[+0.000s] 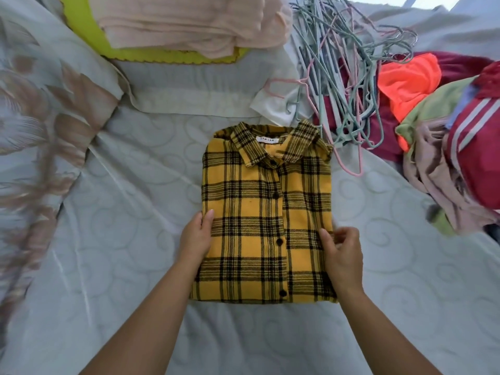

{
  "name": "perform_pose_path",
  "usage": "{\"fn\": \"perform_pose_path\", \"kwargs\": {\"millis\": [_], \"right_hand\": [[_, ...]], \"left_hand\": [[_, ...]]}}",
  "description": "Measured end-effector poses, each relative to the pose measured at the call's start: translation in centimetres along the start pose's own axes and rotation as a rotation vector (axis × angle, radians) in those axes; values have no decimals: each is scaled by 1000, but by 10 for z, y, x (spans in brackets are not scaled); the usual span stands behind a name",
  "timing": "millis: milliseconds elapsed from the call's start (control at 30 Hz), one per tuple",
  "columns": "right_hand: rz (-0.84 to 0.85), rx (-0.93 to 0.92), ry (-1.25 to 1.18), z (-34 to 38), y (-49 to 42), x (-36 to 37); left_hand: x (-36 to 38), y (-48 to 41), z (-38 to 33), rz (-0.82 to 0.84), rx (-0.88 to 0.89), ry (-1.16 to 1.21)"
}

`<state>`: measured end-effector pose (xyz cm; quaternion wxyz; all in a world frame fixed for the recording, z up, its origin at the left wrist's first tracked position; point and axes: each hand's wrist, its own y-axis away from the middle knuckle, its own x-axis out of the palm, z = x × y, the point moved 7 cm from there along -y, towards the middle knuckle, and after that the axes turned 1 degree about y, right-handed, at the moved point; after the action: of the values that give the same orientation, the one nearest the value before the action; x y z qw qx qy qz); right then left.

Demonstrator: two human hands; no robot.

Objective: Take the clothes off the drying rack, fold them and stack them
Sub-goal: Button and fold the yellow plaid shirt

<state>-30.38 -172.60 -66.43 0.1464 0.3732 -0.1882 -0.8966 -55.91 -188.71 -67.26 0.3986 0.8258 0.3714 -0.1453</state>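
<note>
Plaid shirt (pixel 266 212): yellow-black, folded, collar away from person, flat on mid bed (pixel 108 266).
Left hand (pixel 196 238): grips shirt's left edge, thumb on top.
Right hand (pixel 343 253): fingers curled, pinching shirt's right edge.
Pink stack (pixel 189 23): folded, on lime cloth (pixel 89 33), far side.
Hangers (pixel 349 77): tangled heap just beside collar, right.
Clothes pile (pixel 446 131): unfolded, far right; red, orange, green, beige.

Yellow-and-black plaid shirt (pixel 266 212), pale swirl-patterned bedsheet (pixel 121 226), neon-orange garment (pixel 405 82)

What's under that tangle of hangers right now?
A dark red garment and a white cloth show beneath the hangers; anything deeper is covered.
</note>
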Motion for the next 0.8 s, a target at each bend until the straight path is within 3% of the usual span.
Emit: {"fn": "perform_pose_path", "kwargs": {"millis": [133,267,333,433,533,700,800], "right_hand": [[47,10,26,-11,2,-3],[95,-34,112,-9,-6,-3],[155,-18,2,4,-18,3],[303,169,-189,25,-41,22],[459,369,-379,37,-53,38],[669,452,-459,51,-27,29],[652,381,-567,67,-13,14]], "left_hand": [[14,9,12,67,-98,69],[11,4,4,2,-38,-116],[8,-12,-1,-3,-100,78],[19,-25,-5,156,-388,456],[24,-24,-11,275,-525,562],[3,-12,-20,266,-387,597],[-19,2,-45,267,-225,671]]}}
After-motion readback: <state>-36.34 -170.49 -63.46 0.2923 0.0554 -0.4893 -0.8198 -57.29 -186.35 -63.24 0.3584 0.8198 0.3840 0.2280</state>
